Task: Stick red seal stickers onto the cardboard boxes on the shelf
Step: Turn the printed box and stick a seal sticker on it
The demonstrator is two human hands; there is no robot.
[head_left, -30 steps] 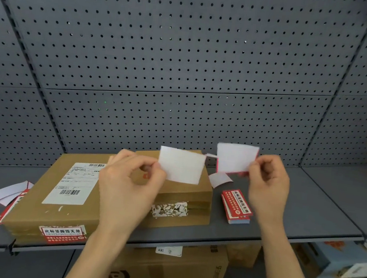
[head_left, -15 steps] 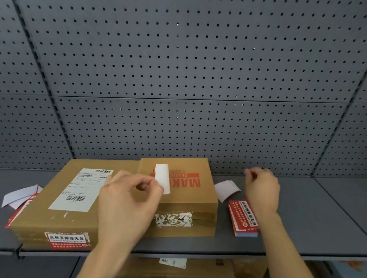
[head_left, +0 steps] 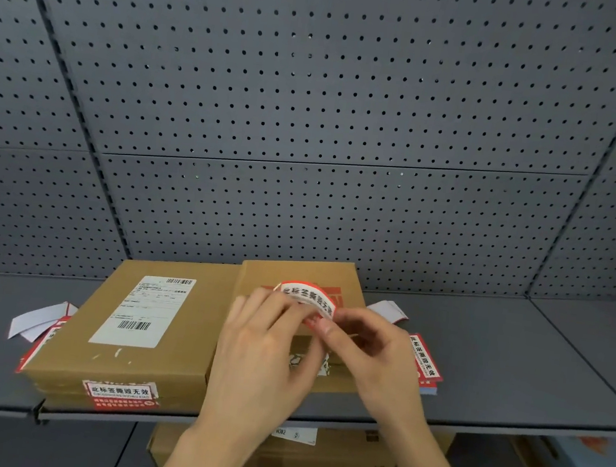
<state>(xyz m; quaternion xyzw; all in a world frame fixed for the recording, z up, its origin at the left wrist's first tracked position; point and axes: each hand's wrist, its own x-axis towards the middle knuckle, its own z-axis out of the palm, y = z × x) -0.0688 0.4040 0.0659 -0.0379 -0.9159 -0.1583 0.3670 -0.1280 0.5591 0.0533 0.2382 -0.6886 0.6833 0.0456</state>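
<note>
grey shelf (head_left: 513, 372) w/ pegboard (head_left: 314, 99) behind

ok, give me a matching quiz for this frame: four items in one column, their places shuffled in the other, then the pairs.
Items:
1. curled red sticker
2. applied red sticker
3. sticker stack
4. shipping label

Places:
a. on the shelf, just right of the right hand
b. on top of the large box
c. pinched between the left hand and the right hand
d. on the large box's front edge

Pairs: 1-c, 2-d, 3-a, 4-b.
</note>
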